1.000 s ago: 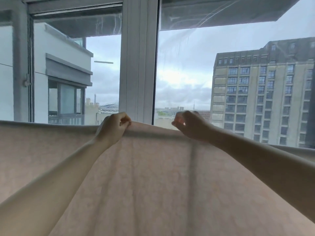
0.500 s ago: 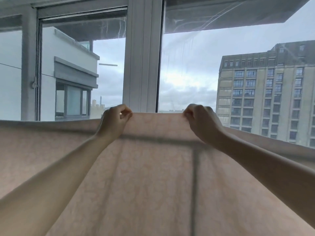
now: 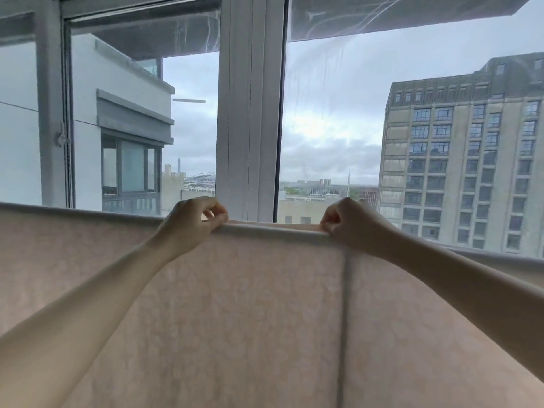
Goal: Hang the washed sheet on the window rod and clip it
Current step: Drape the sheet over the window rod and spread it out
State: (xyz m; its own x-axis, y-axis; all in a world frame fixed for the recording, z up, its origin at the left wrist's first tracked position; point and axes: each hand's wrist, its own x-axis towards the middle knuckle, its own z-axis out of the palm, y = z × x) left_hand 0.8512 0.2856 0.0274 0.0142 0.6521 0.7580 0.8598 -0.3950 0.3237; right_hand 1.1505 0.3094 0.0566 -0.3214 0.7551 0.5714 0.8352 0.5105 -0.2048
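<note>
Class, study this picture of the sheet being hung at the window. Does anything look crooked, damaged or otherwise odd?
Nothing is damaged. The sheet drapes over the rod, both the left hand and right hand pinching its top fold. Its top edge dips lower towards the right. No clips are visible yet.

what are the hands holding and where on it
Both the left hand and right hand pinch the sheet at its top edge.
</note>
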